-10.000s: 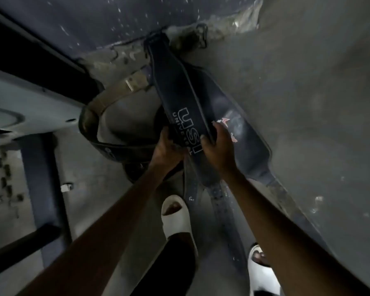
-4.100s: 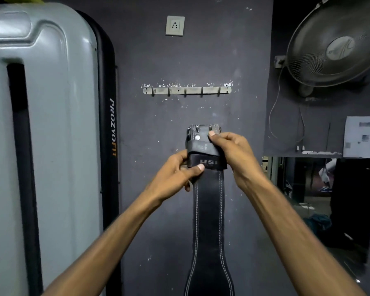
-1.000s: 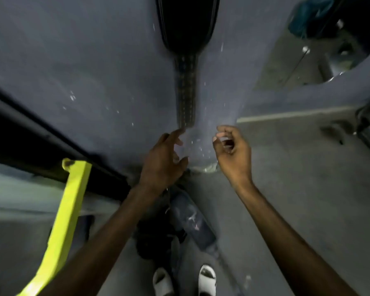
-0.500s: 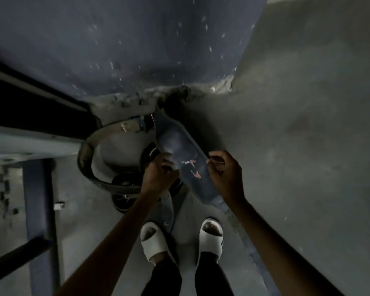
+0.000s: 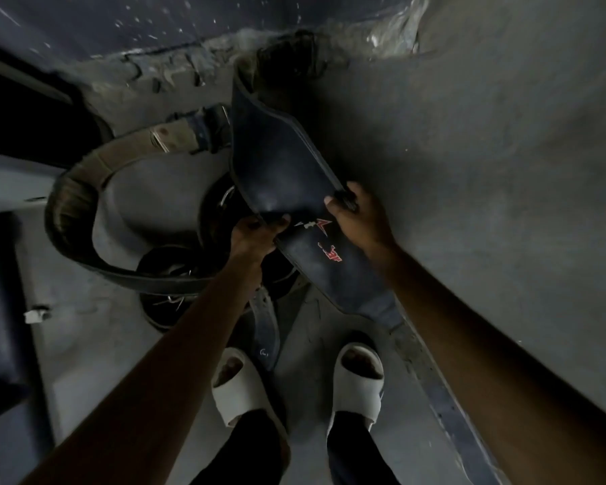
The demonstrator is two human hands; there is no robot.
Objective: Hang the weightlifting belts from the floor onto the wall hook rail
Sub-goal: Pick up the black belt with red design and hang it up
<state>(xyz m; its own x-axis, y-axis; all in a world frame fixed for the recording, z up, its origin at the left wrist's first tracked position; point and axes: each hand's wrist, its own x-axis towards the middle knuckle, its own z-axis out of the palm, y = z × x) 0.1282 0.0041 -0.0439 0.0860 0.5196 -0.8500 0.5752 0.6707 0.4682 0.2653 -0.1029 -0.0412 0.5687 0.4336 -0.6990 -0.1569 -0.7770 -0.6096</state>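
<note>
A wide dark blue belt (image 5: 284,169) with a red and white logo lies slanted on the grey floor, from the wall base down towards my feet. My left hand (image 5: 256,236) grips its left edge and my right hand (image 5: 355,218) grips its right edge. Left of it a tan and black belt (image 5: 81,194) curls in a loop on the floor. Darker coiled belts (image 5: 175,271) lie under that loop, partly hidden by my left arm. The wall hook rail is out of view.
The dark blue wall (image 5: 154,19) meets the floor at the top, with a crumbling base. A grey machine frame (image 5: 4,176) stands at the left. My feet in white slides (image 5: 357,383) stand just below the belts. Bare concrete floor (image 5: 487,152) spreads right.
My view dropped from the wall and the hung black belt to the floor. Both hands, free a second ago, closed on the blue belt's edges and have shifted it a little.
</note>
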